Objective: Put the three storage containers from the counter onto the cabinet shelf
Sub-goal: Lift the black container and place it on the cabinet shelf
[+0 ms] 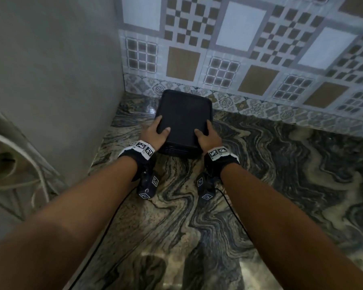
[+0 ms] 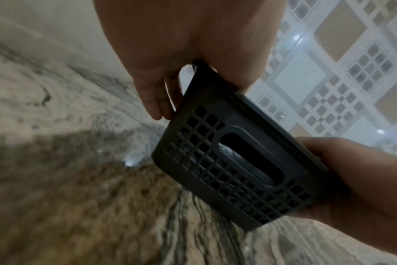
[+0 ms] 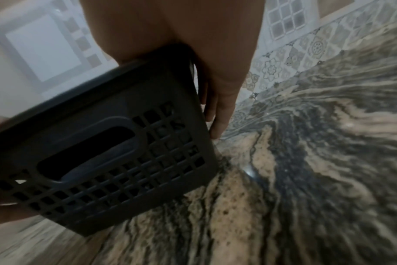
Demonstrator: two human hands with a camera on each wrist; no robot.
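Veined marble desk [image 1: 270, 185], walled at 9 o'clock, tiled at 12, open toward 3 and 6. At 12 o'clock, close to the corner, dark lidded storage container [image 1: 183, 120], seemingly tilted up off the stone. Gripped at both near corners: left hand [image 1: 153, 132] and right hand [image 1: 208, 137], thumbs over the lid, fingers down the sides. Lattice walls and handle slot [image 2: 245, 159] suggested light, stiff plastic, likely smooth; slot offered another hold. Wall edge the likeliest snag.
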